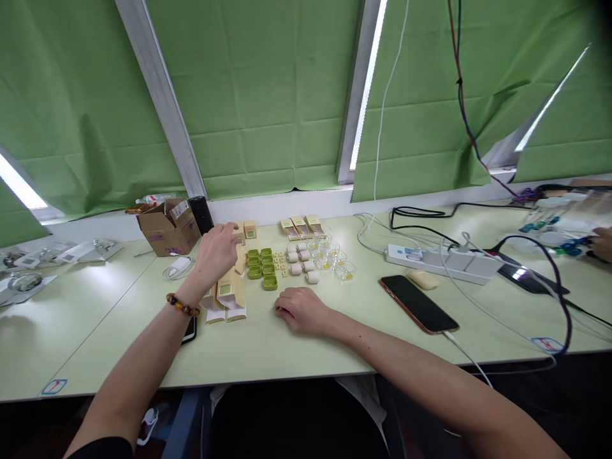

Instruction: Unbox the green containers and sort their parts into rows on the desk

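My left hand (216, 255), with a beaded bracelet on the wrist, reaches over the kraft-paper boxes; its fingers are bent and closed at a small kraft box (240, 234) at the back. Another small box (250, 229) stands just right of it. Under and before this hand lie open kraft boxes (232, 296). My right hand (302, 310) rests on the table with curled fingers; whatever it may hold is hidden. Ahead of it are green square containers (269, 282), tiny yellowish pieces (280, 261), pale pink cylinders (312, 277) and clear cups (347, 272).
More open kraft boxes (302, 227) lie at the back. On the right are a phone (421, 304) on a cable, a beige rounded case (422, 279) and a power strip (442, 262). A cardboard box (167, 229), black cylinder (201, 215) and white charger (180, 265) stand left. Another person's hand (601, 244) shows far right.
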{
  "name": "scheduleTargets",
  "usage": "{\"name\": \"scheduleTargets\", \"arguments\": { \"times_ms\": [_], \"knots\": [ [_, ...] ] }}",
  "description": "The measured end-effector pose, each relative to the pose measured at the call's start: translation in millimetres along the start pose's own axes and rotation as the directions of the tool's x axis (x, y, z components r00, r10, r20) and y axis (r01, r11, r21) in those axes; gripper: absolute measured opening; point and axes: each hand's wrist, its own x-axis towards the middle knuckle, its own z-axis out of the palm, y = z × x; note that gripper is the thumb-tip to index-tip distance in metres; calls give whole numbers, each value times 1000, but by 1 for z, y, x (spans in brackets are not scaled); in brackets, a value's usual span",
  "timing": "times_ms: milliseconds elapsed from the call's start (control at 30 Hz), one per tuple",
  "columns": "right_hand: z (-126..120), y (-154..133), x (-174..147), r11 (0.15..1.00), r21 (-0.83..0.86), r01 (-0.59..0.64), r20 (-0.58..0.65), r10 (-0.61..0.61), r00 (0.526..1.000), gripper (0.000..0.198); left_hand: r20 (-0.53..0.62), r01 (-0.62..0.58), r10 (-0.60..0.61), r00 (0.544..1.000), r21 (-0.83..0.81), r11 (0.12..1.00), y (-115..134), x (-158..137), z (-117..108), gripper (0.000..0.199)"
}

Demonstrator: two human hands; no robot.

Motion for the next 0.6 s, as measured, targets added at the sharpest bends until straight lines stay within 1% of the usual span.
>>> {"name": "scheduleTargets", "arguments": {
  "times_ms": [67,133,233,267,333,433,500,600],
  "knots": [
    [0,0,0,1000,4,-1,3,1,1000,14,18,-2,0,1000,73,997,-6,17,-4,36],
    [0,0,0,1000,7,-1,8,1,1000,14,28,-7,3,1000,111,994,-10,36,-4,37],
    [-1,0,0,1000,13,-1,17,1,1000,13,44,-60,56,997,110,992,-15,69,10,39],
    [-1,0,0,1000,14,-1,19,0,1000,13,55,-83,77,996,106,991,-17,80,18,40],
    [-1,-1,1,1000,14,2,21,-2,1000,14,92,-95,84,992,124,988,-21,101,38,45],
    [-2,-1,0,1000,17,7,28,-8,1000,13,206,-100,56,977,206,973,-31,122,72,53],
    [-3,-2,0,1000,20,6,32,-7,999,13,258,-105,48,965,212,972,-39,126,94,57],
    [-5,-4,1,1000,23,2,41,-3,999,13,315,-69,-7,949,231,971,-50,122,124,59]
  ]
}}
